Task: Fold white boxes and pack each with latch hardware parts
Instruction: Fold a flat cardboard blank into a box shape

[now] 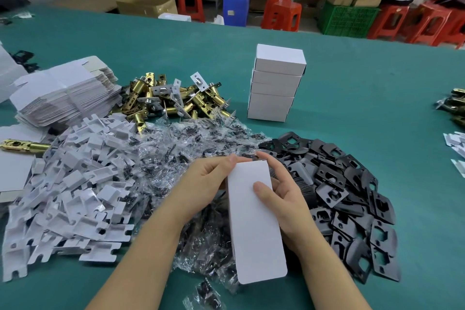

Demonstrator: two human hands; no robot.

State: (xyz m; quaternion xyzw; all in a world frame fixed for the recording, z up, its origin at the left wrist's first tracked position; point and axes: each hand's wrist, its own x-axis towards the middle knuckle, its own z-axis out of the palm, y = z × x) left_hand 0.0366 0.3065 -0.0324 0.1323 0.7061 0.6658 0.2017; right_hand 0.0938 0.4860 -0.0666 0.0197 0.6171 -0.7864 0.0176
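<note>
i've got the white box (254, 219) between both hands over the near edge of the counter (364, 98), long axis running away from me. left hand (208, 184) pinches its far left corner; right hand (279, 199) clasps the right side w/ thumb on top. far flap is nearest both grips. underside & whether it's packed: can't tell.
</note>
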